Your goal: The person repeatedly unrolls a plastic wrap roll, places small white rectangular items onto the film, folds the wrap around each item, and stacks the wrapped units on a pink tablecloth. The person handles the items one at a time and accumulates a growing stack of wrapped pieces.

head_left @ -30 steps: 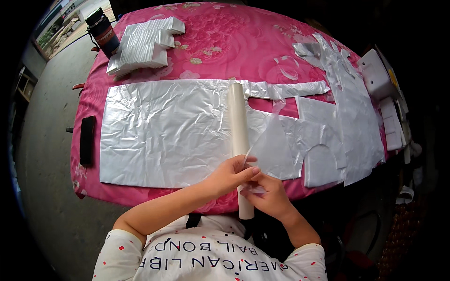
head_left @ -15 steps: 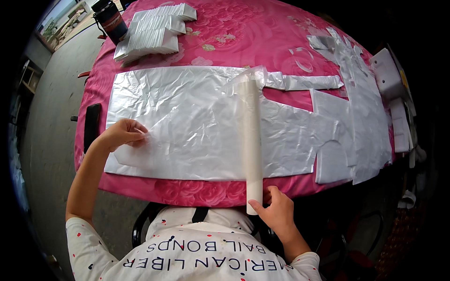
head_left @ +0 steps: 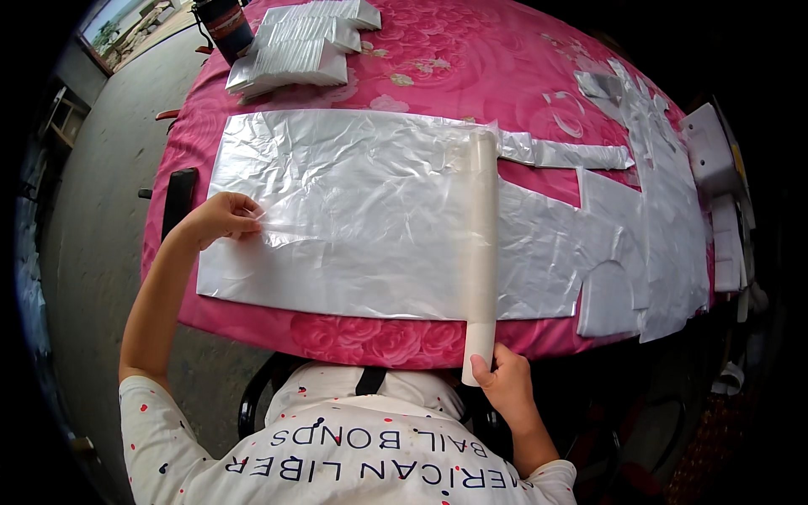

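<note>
My left hand (head_left: pixel 224 220) is closed in a pinch on the edge of a thin clear plastic film (head_left: pixel 290 227), over the left part of a stack of silvery-white plastic sheets (head_left: pixel 353 156). The film stretches across the stack toward a long pale tube (head_left: pixel 481 252), which lies across the sheets from far to near. The tube's near end sticks out past the table edge. There my right hand (head_left: pixel 507 380) grips it, thumb on top and the other fingers partly hidden. Right of the tube, the sheets narrow and have cut-out curved edges.
A pink flowered cloth (head_left: pixel 471 50) covers the table. Folded white packs (head_left: pixel 295 59) and a dark bottle (head_left: pixel 225 29) stand at the far left. A black oblong object (head_left: pixel 178 202) lies by the left edge. More plastic pieces (head_left: pixel 669 227) and white containers (head_left: pixel 709 147) are at right.
The view has shifted a little, so the table appears farther right. The film by my left hand is drawn tauter, and the loose film at the tube's far end lies flatter.
</note>
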Motion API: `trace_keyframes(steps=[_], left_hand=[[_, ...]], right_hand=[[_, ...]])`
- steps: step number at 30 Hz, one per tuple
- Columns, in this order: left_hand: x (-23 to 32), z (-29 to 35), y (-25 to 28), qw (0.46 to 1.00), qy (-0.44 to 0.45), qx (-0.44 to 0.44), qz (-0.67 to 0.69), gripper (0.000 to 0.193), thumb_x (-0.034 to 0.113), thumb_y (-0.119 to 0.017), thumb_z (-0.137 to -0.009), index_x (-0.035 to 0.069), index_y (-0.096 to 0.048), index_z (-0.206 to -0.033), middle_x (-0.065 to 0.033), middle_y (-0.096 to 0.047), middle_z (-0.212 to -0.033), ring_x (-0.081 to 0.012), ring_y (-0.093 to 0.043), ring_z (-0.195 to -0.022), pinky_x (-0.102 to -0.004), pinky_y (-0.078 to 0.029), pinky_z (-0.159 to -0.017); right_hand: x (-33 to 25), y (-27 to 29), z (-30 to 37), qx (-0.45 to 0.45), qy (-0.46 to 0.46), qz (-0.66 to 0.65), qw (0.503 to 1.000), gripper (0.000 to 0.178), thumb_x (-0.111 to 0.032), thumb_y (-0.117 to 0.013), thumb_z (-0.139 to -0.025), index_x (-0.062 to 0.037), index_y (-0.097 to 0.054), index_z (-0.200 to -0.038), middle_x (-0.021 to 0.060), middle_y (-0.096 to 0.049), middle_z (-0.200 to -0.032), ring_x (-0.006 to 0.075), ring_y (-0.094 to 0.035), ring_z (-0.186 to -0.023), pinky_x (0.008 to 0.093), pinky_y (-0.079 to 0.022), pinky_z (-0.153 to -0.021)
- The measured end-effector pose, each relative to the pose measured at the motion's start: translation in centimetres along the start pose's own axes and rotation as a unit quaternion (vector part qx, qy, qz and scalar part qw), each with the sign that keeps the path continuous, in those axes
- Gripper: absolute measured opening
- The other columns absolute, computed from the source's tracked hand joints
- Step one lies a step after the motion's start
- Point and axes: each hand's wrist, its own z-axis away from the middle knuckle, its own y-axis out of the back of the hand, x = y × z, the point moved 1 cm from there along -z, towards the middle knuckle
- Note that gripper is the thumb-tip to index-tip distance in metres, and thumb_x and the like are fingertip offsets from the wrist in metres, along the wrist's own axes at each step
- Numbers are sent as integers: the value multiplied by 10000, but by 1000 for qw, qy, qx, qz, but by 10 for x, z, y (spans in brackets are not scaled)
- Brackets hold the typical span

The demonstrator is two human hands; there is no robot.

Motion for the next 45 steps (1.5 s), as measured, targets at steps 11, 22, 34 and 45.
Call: trace_keyframes(steps=[11, 22, 34, 45], left_hand=[[67, 26, -135, 759, -476, 277, -349, 463, 37, -619, -753, 35, -501, -1201, -161, -357, -1382, -350, -324, -1284, -423, -303, -1034], [66, 2, -240, 794, -483, 215, -301, 666, 94, -626, -758, -45, -318, -1332, -189, -311, -1406, -351, -338, -1272, -412, -313, -1031], [32, 42, -120, 747, -440, 408, -285, 476, 16, -551, -805, -11, -437, -1266, -189, -370, -1374, -335, -357, -1274, -396, -336, -1012], [60, -8, -303, 816, -482, 127, -294, 631, 89, -464, -787, -136, -226, -1327, -287, -245, -1402, -400, -209, -1331, -450, -181, -1096]], right_hand=[[5, 6, 0, -12, -11, -9, 1000, 427, -413, -627, -780, 5, -617, -868, 179, -640, -742, 329, -635, -701, 361, -492, -637], [7, 7, 0, -22, 3, -5, 1000, 457, -456, -607, -782, -5, -620, -856, 189, -630, -718, 357, -628, -703, 387, -492, -631], [14, 6, -2, -19, 11, -17, 1000, 492, -497, -594, -778, -8, -610, -832, 191, -623, -699, 363, -626, -686, 404, -496, -614], [3, 12, -1, -33, 0, 5, 999, 467, -466, -605, -781, -2, -613, -831, 190, -623, -697, 358, -628, -691, 391, -497, -624]])
